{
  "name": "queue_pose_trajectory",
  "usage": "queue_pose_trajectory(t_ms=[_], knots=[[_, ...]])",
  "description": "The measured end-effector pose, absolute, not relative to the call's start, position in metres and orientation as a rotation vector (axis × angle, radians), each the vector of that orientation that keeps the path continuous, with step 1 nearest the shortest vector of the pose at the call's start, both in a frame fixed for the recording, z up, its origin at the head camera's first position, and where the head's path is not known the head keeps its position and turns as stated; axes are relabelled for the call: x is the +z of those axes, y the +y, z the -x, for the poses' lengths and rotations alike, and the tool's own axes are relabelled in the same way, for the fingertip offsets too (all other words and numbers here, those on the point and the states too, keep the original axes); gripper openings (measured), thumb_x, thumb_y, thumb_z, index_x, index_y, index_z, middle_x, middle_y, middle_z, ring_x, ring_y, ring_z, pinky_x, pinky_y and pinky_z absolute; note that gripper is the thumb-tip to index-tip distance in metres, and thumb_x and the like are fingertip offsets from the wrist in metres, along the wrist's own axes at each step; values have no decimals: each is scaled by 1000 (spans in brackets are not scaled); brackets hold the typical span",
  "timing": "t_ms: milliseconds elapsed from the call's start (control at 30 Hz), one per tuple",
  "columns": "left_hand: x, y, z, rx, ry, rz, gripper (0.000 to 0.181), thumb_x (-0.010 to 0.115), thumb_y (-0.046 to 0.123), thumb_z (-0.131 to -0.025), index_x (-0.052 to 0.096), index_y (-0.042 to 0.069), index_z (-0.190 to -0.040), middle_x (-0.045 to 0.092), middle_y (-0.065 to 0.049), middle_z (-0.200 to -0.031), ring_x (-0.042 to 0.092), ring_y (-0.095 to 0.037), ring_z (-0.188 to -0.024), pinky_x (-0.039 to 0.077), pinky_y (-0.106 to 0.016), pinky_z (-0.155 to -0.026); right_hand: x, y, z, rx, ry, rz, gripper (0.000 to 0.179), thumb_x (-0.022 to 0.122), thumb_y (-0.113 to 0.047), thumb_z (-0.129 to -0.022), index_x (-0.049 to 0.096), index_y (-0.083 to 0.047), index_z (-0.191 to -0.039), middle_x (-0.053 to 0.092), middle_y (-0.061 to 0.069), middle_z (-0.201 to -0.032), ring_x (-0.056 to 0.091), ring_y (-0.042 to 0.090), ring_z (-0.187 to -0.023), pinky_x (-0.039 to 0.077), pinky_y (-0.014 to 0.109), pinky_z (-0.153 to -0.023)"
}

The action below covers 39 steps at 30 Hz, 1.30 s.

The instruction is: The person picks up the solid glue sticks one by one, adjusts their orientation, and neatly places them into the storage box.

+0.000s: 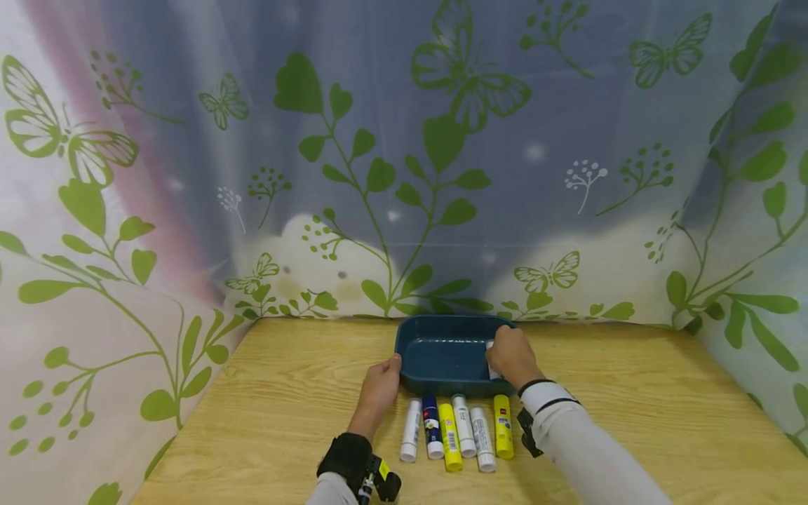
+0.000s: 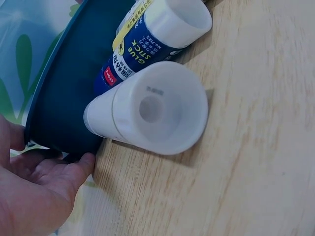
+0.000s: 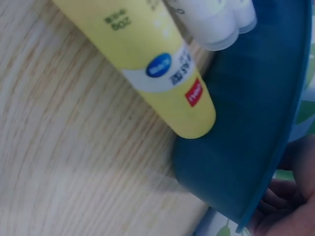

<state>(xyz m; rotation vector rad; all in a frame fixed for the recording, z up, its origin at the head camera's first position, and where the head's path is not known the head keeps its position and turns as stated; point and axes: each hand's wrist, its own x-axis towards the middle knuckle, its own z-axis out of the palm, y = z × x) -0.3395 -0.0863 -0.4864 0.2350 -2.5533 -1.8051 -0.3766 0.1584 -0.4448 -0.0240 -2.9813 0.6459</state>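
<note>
A dark teal rectangular tray [image 1: 442,359] sits on the table near the curtain. My left hand [image 1: 380,387] grips its left end, thumb at the rim and fingers against the outer wall, as the left wrist view shows. Over the tray's right end, my right hand [image 1: 514,356] holds a white glue stick [image 1: 492,365], mostly hidden by the fingers. In front of the tray lies a row of several glue sticks: a white one [image 1: 410,430] at the left, a blue one [image 1: 432,426], a yellow one [image 1: 450,436], two more white ones, and a yellow one [image 1: 503,426] at the right.
The wood-grain table [image 1: 303,414] reaches back to a curtain [image 1: 391,175] printed with green leaves and butterflies, which also hangs along both sides. The glue sticks' far ends lie close to the tray's front wall.
</note>
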Motion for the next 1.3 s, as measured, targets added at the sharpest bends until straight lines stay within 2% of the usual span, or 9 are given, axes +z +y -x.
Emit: queue_pose_trajectory(t_ms=[167,533,767,833,900,967,1033,1167,1300], knots=[[-486,-87,339,-1827,-2551,-242,53,41,39,-109,58,1,-141,55,-20,-147,45,-40,-141,36,-58,-116,-436,159,372,718,-2987,18,16,60,-5,-94,63,7,-84,60,14,-69,58,21,-54,45,28,-46],[-486,-86,339,-1832,-2556,-247,54,41,41,-109,59,1,-140,57,-19,-146,47,-39,-140,37,-58,-115,-418,157,364,670,-2915,-98,19,56,-3,-94,60,1,-76,48,7,-59,50,19,-49,37,28,-46],[-485,-86,338,-1835,-2552,-245,54,40,40,-109,57,1,-142,54,-19,-148,45,-40,-142,36,-58,-116,-402,148,355,719,-2821,-228,38,55,-6,-98,43,-11,-62,30,-2,-51,32,13,-41,26,25,-44],[-485,-86,338,-1834,-2554,-238,54,40,40,-109,57,1,-142,54,-19,-148,45,-40,-142,36,-58,-116,-395,147,351,726,-2814,-241,31,55,-7,-99,54,-5,-69,31,-2,-50,31,12,-41,26,24,-45],[-484,-86,338,-1832,-2556,-236,54,40,40,-109,57,1,-142,54,-19,-148,45,-40,-142,35,-57,-116,-388,146,347,764,-2813,-241,22,54,-9,-101,67,4,-89,36,-1,-50,32,11,-41,27,24,-45],[-485,-86,339,-1825,-2559,-236,54,40,40,-109,57,0,-142,54,-20,-148,45,-40,-142,36,-58,-116,-383,147,341,786,-2804,-245,27,55,-10,-101,68,10,-112,44,1,-50,32,11,-39,28,23,-44],[-485,-86,339,-1833,-2559,-246,55,41,41,-109,57,1,-142,54,-19,-149,44,-40,-143,35,-58,-116,-379,147,336,805,-2802,-237,35,55,-12,-101,64,10,-127,52,6,-52,33,10,-38,30,24,-43],[-486,-86,340,-1852,-2563,-254,56,40,42,-109,55,1,-144,53,-19,-150,43,-40,-144,35,-58,-117,-376,148,327,754,-2777,-244,32,58,-13,-100,67,9,-123,71,19,-81,40,11,-41,37,27,-47],[-487,-87,340,-1851,-2564,-252,55,41,41,-109,56,2,-144,53,-18,-149,44,-39,-143,36,-58,-116,-379,149,316,700,-2829,-229,32,60,-16,-100,67,7,-121,73,21,-95,53,15,-50,48,34,-57]])
